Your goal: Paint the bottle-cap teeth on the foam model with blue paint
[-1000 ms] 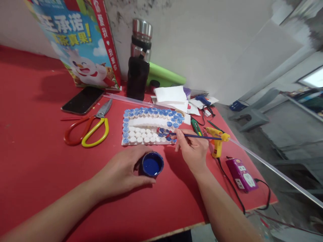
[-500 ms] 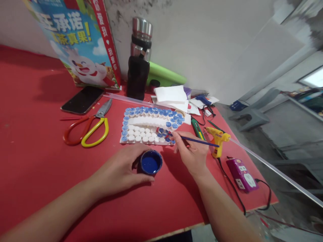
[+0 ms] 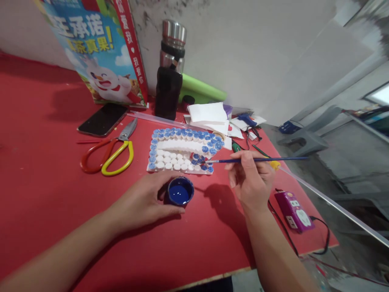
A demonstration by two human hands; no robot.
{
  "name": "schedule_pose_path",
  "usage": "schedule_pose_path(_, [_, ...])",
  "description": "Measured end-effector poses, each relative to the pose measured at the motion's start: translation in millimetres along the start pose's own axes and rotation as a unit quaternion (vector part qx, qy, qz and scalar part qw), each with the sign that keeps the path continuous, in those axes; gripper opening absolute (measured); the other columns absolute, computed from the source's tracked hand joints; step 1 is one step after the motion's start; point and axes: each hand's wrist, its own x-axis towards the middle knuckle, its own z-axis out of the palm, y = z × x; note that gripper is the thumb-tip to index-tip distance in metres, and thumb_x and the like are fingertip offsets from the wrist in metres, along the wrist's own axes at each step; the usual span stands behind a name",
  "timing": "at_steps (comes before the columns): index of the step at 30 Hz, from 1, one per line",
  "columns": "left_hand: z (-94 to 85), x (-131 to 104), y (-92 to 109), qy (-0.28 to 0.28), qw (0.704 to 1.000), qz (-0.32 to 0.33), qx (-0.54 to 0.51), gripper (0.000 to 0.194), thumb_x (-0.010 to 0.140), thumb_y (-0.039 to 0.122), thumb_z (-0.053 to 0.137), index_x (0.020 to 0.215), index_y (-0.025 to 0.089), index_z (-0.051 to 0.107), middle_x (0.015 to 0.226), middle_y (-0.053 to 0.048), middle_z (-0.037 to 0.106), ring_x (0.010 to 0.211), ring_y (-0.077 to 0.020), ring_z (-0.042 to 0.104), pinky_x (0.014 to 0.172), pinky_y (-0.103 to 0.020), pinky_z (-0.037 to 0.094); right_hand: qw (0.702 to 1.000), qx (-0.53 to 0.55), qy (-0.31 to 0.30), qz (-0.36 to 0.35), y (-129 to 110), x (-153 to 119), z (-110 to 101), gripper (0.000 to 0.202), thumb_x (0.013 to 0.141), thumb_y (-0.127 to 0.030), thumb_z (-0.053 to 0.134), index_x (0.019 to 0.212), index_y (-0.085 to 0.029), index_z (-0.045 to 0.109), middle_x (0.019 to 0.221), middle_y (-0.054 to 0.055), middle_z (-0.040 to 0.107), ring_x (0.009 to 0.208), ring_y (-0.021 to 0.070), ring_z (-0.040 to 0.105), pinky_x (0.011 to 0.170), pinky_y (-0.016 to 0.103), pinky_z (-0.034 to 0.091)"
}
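Note:
My left hand (image 3: 152,196) is closed around a small cup of blue paint (image 3: 180,192) standing on the red table. My right hand (image 3: 252,178) pinches a long blue paintbrush (image 3: 258,159), held nearly level with its tip pointing left. The bristles are over the right part of a board covered in round white caps (image 3: 173,161); I cannot tell if they touch. Caps along the top, left and right edges are blue, as are several at the lower right. A plain white strip (image 3: 179,147) runs across the middle.
Left of the board lie red-and-yellow scissors (image 3: 112,156) and a phone (image 3: 103,119). Behind stand a printed bag (image 3: 106,61) and a bottle (image 3: 170,69). White papers (image 3: 208,115) lie at the back; a purple power strip (image 3: 294,211) sits at the right edge.
My right hand has moved right and away from the board, with the brush now held more level. My left hand still holds the paint cup. The view has shifted slightly.

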Motion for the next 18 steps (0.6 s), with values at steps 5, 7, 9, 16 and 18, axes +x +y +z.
schedule_pose_path(5, [0.6, -2, -1, 0.009, 1.000, -0.004, -0.001, 0.050, 0.078, 0.040, 0.091, 0.121, 0.025, 0.070, 0.112, -0.004, 0.078, 0.096, -0.0261, 0.073, 0.083, -0.035, 0.056, 0.995, 0.080, -0.056, 0.010, -7, 3, 5, 0.015, 0.095, -0.036, 0.078, 0.096, -0.022, 0.072, 0.076, -0.001, 0.077, 0.041, 0.0082, 0.058, 0.034, 0.019, 0.040])
schedule_pose_path(7, [1.2, -3, -2, 0.025, 1.000, 0.007, 0.006, 0.050, 0.079, 0.040, 0.090, 0.122, 0.025, 0.069, 0.117, -0.005, 0.078, 0.103, -0.0275, 0.073, 0.087, -0.036, 0.056, 0.997, 0.062, -0.055, 0.007, -7, 2, 5, 0.015, 0.097, -0.036, 0.075, 0.096, -0.022, 0.068, 0.075, -0.002, 0.075, 0.039, 0.0077, 0.057, 0.034, 0.020, 0.040])
schedule_pose_path(9, [1.6, -3, -3, 0.034, 0.999, 0.015, 0.010, 0.050, 0.080, 0.041, 0.088, 0.124, 0.025, 0.069, 0.119, -0.005, 0.078, 0.105, -0.0282, 0.073, 0.089, -0.037, 0.057, 0.999, 0.040, -0.037, 0.001, -7, 0, 5, 0.017, 0.101, -0.038, 0.069, 0.093, -0.023, 0.064, 0.071, -0.003, 0.073, 0.037, 0.0075, 0.055, 0.033, 0.019, 0.039])
schedule_pose_path(16, [3.2, -2, -5, 0.055, 0.998, 0.012, 0.020, 0.052, 0.080, 0.040, 0.086, 0.127, 0.025, 0.069, 0.121, -0.008, 0.078, 0.107, -0.0302, 0.073, 0.091, -0.040, 0.059, 0.998, 0.055, -0.004, -0.004, -6, -3, 7, 0.024, 0.102, -0.040, 0.065, 0.084, -0.023, 0.063, 0.064, -0.003, 0.066, 0.039, 0.0093, 0.056, 0.032, 0.020, 0.037])
schedule_pose_path(18, [4.2, -3, -5, 0.060, 0.998, 0.019, 0.021, 0.053, 0.080, 0.040, 0.086, 0.129, 0.026, 0.069, 0.125, -0.008, 0.077, 0.110, -0.0312, 0.072, 0.095, -0.042, 0.058, 0.998, 0.052, -0.021, 0.003, -7, -7, 11, 0.028, 0.104, -0.042, 0.061, 0.085, -0.022, 0.065, 0.065, -0.003, 0.067, 0.039, 0.0090, 0.055, 0.034, 0.021, 0.040])
